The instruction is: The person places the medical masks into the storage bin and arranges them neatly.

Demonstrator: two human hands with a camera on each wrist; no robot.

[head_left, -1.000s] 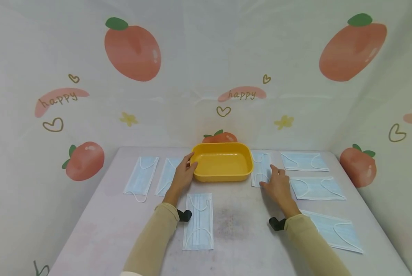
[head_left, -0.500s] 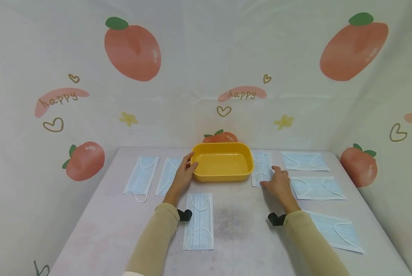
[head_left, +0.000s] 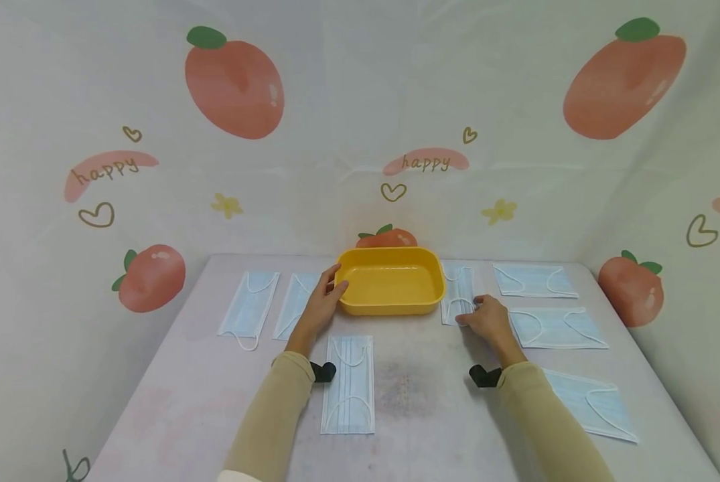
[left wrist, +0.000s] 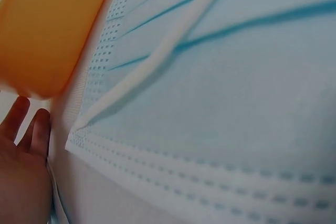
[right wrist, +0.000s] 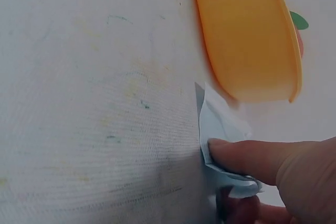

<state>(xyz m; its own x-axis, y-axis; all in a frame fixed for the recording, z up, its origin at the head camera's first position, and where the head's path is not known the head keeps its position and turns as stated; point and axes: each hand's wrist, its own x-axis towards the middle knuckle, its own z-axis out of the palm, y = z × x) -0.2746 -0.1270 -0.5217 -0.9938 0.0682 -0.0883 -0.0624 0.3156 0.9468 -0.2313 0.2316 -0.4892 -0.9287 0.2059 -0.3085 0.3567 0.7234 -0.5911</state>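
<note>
Left hand (head_left: 322,304) rests against the left end of the yellow tray (head_left: 391,302), fingers curled loosely on its rim, steadying it. Right hand (head_left: 486,319) pinches the near edge of the face mask (head_left: 458,289) lying flat on the worktop (head_left: 420,402), touching the tray's right side. Advice: lift the pinched edge cleanly, keep the tray braced, and avoid dragging the ear loops across the neighbouring mask (head_left: 555,328).
</note>
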